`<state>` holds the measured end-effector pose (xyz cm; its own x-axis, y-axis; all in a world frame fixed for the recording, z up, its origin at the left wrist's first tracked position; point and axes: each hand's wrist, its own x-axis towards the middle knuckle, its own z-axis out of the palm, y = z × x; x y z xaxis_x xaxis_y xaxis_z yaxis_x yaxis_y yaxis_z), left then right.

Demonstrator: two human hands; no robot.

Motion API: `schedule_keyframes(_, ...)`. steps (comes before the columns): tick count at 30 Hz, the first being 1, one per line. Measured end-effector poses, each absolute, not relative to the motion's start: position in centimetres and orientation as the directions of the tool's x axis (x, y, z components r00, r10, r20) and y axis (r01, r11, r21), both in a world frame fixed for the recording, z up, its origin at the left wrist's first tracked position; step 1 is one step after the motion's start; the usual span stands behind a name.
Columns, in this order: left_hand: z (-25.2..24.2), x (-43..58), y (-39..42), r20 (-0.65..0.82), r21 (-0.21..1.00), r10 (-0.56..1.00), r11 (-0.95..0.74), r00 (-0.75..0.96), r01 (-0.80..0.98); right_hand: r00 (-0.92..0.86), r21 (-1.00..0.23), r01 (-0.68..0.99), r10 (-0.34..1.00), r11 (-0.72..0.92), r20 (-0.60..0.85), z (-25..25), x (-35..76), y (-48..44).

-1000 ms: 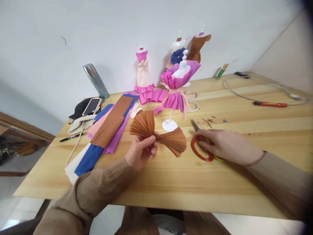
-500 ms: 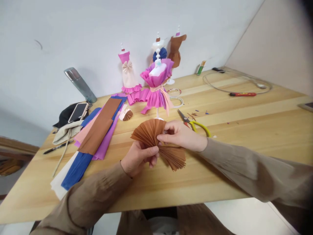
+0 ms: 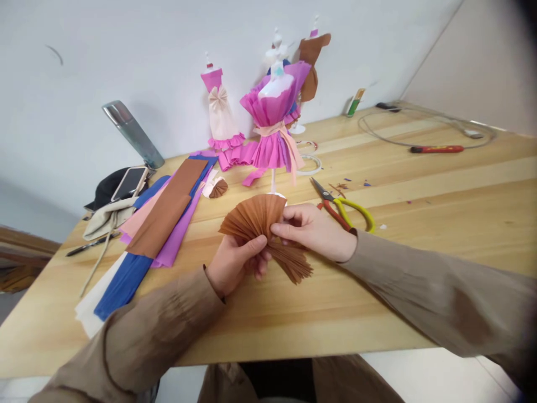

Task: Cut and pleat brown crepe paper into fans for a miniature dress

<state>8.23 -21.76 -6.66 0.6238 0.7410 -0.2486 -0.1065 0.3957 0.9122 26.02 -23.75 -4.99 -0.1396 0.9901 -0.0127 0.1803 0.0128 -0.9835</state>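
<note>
A pleated brown crepe-paper fan [image 3: 254, 217] is held above the front of the table, its folds spread wide on the upper side and bunched in a narrower fan below. My left hand [image 3: 239, 260] pinches it from the lower left, thumb near the gathered middle. From the right, my right hand [image 3: 316, 230] grips its edge close to the same middle, thumb on top and fingers partly hidden behind the paper. Just beyond stands a small white mannequin in a magenta and purple paper dress [image 3: 271, 112] with a peach sash.
Scissors [image 3: 344, 207] with yellow and red handles lie right of my hands. Folded crepe-paper strips [image 3: 168, 210] spread across the left side. Behind are another dressed mannequin [image 3: 218, 106], a tape roll [image 3: 309, 164], a red-handled tool [image 3: 436, 149] and a silver flask [image 3: 133, 134].
The view has shifted slightly, so the mannequins sit higher in it. The lower part of the fan looks narrower and more bunched; both hands keep their hold.
</note>
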Motion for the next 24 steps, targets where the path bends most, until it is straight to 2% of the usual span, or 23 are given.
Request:
schedule_keyframes(10,-6.63,8.45,-22.06,-0.156,0.946,0.794,0.291,0.588,-0.141,-0.070,-0.915,0.365,0.985,0.170,0.155,-5.27,25.81,-24.03)
schedule_keyframes(24,-6.91,8.37,-22.09,-0.156,0.937,0.773,0.313,0.615,-0.156,-0.149,-0.965,0.217,0.982,0.147,0.117,-5.19,26.02,-24.34)
